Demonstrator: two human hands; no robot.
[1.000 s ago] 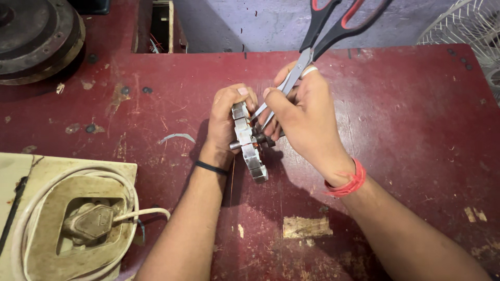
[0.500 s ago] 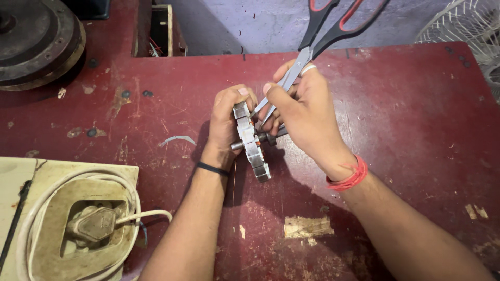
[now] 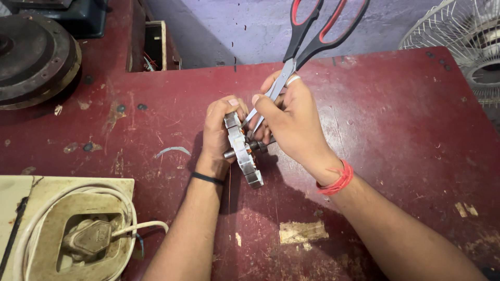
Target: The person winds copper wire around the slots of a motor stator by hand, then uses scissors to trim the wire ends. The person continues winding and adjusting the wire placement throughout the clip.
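Item: motor stator core (image 3: pixel 244 151), mid red table (image 3: pixel 406 130), upright on edge, long axis running toward my near edge. My left hand (image 3: pixel 219 130) clasps its far end. My right hand (image 3: pixel 291 122), just right, grips scissors (image 3: pixel 291 62) by the blades, tips meeting the core.

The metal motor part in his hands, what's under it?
Under the metal motor part lies the red table, shadowed. The left hand covers its far side; the right hand holds scissors against it.
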